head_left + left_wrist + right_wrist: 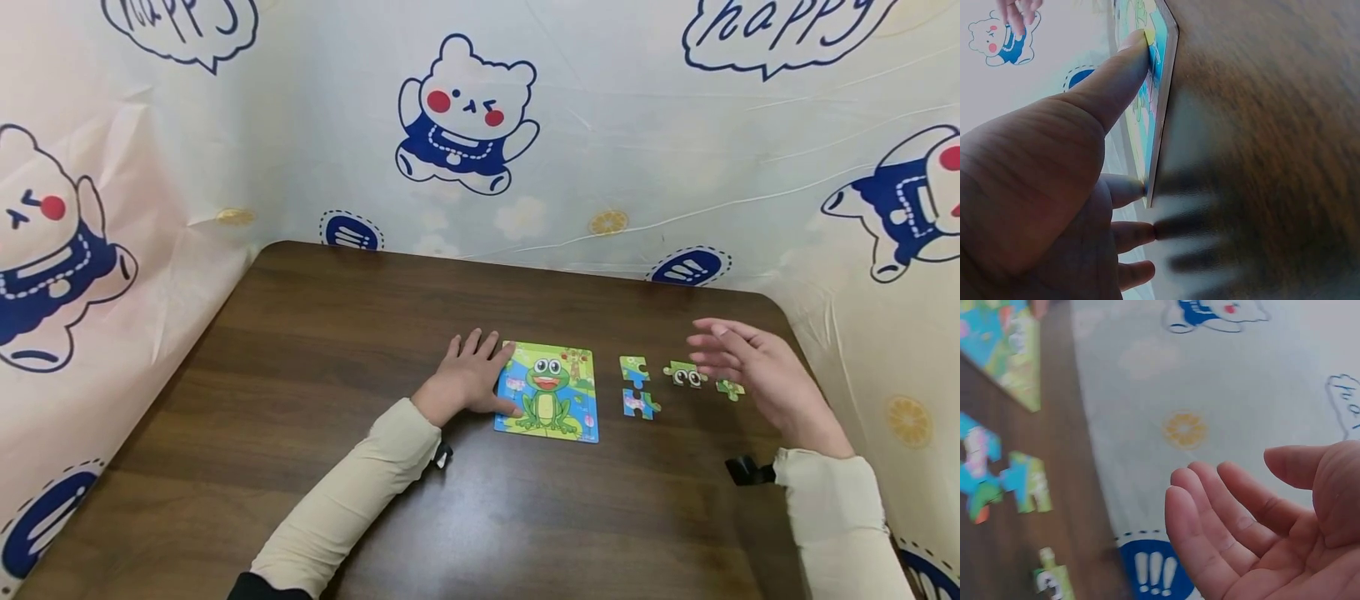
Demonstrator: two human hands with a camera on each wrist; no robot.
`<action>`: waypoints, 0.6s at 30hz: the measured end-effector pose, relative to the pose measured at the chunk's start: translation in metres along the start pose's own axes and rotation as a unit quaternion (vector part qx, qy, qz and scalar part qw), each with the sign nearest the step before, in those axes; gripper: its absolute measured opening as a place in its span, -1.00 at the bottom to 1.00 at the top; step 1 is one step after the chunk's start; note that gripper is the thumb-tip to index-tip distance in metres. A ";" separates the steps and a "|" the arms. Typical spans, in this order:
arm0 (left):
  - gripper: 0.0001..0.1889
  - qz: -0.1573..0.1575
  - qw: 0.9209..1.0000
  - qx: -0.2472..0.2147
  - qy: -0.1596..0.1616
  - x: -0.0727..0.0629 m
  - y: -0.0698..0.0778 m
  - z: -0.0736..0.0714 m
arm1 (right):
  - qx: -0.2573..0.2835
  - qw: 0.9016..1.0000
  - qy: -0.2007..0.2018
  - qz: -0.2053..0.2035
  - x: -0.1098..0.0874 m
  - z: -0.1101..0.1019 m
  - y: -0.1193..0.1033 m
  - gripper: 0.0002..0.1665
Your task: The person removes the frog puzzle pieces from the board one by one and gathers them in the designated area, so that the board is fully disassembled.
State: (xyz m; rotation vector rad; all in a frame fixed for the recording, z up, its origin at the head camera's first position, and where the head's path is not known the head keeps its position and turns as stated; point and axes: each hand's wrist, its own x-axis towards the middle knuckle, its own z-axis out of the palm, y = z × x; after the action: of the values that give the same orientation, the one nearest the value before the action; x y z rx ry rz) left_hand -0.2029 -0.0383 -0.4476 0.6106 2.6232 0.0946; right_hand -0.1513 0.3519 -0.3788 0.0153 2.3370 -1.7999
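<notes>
A frog puzzle board (549, 400) lies flat on the brown table, its picture facing up. My left hand (471, 375) is spread at its left edge; the thumb (1124, 72) presses on the board and some fingertips reach past its corner onto the table. Right of the board lie several loose jigsaw pieces: a blue-and-green piece (633, 368), a blue-and-pink piece (637, 404), a piece with frog eyes (684, 375) and a green piece (730, 388). Above the rightmost pieces hovers my right hand (772, 383), fingers loosely bent, holding nothing; it partly covers the green piece.
The dark wooden table (337, 350) has rounded far corners. A pale cloth (600, 150) printed with bears hangs behind it and along both sides. Small black straps or mounts (750, 471) show at both wrists.
</notes>
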 end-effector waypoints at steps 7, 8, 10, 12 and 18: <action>0.16 -0.005 1.000 0.007 0.000 -0.002 0.001 -0.003 | 0.058 0.998 -0.012 -0.014 0.008 0.008 -0.010 -0.66; 0.16 -0.006 1.000 0.009 0.000 -0.002 0.002 -0.003 | 0.067 0.998 -0.018 -0.014 0.009 0.011 -0.010 -0.66; 0.16 -0.007 1.000 0.012 -0.002 -0.003 0.003 -0.005 | 0.069 0.997 -0.022 -0.011 0.011 0.017 -0.011 -0.66; 0.15 -0.007 1.000 0.012 -0.002 -0.004 0.004 -0.006 | 0.056 0.998 -0.022 -0.006 0.013 0.023 -0.012 -0.63; 0.15 0.004 1.000 0.020 -0.006 -0.004 0.006 -0.007 | -0.019 1.000 -0.018 0.014 0.021 0.042 -0.016 -0.45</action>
State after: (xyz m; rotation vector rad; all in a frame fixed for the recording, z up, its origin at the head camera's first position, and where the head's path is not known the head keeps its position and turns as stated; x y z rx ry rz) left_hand -0.2001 -0.0350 -0.4387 0.6347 2.6160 0.0406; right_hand -0.1677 0.3050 -0.3773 0.0089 2.3341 -1.7282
